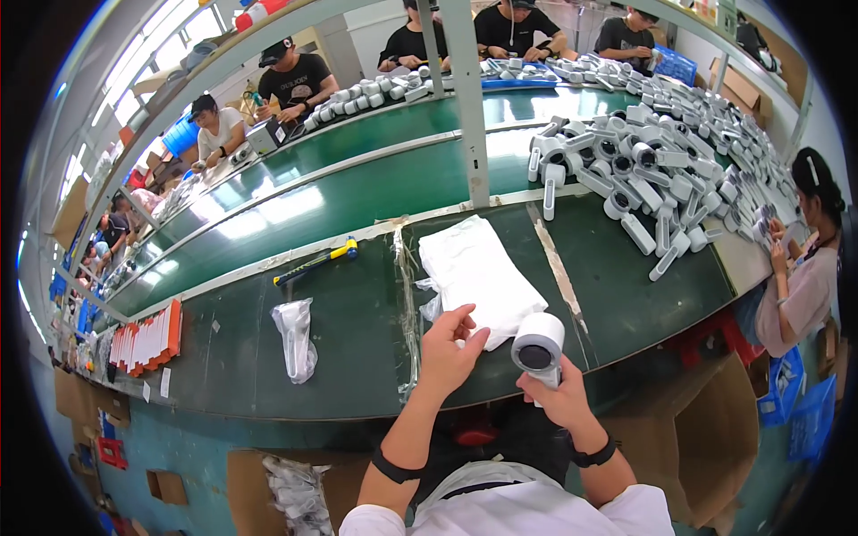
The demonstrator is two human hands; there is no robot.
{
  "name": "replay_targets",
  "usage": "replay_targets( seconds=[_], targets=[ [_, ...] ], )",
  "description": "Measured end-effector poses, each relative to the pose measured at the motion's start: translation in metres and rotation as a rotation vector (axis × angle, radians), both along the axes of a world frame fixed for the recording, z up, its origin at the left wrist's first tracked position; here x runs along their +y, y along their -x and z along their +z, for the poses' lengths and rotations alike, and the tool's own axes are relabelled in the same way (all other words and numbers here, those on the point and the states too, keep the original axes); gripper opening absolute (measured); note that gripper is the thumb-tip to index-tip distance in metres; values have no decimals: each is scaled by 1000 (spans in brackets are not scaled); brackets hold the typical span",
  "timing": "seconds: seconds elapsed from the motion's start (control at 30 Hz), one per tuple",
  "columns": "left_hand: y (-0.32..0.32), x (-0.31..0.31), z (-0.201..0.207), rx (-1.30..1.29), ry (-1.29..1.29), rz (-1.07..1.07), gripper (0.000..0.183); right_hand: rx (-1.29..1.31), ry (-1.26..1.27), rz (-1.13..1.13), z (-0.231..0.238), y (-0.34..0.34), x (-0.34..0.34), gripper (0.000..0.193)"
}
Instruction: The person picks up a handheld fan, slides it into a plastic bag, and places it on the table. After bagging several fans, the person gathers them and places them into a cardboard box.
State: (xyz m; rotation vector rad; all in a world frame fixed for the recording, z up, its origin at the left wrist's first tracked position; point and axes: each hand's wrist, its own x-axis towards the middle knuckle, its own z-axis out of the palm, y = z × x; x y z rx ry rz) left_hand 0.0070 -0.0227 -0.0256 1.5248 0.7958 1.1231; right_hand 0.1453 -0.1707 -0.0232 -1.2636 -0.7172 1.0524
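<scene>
While the right hand (561,393) holds a white handheld device with a round dark lens (539,345) upright, the left hand (450,347) reaches out.
Left grip open, fingertips touching the stack of white plastic bags (478,272) lying lengthwise just ahead on the green counter (357,330); device just right of it.

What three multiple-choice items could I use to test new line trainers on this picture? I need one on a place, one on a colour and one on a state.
1. Where does the stack of white bags lie?
A. on the green belt, in front of the person
B. in a cardboard box
C. on the floor

2. What colour is the head of the hammer?
A. red
B. yellow
C. white

3. What is the right hand doing?
A. resting open on the belt
B. holding a white handheld device upright
C. gripping the hammer

Answers: 1 A, the stack lies flat on the belt by the left hand; 2 B, its head shows yellow; 3 B, fingers wrap the device's handle.
</scene>
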Motion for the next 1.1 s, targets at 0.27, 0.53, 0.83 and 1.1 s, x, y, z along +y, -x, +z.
replay_targets(
  seconds=[0.27, 0.53, 0.83, 1.1],
  targets=[
    [-25, -21, -6, 104, -96, -119, 14, 48, 41, -321, -31, 5, -8, 45],
    [-14, -45, -7, -167, 461, -315, 20, 122, -74, -304, -22, 29, 27, 34],
    [-6, -31, -15, -253, 401, 85, 19, 124, -88, -412, -19, 41, 44, 28],
    [-13, -33, -6, -401, 577, 7, 12, 82, -25, -413, -14, 39, 18, 33]
  ],
)
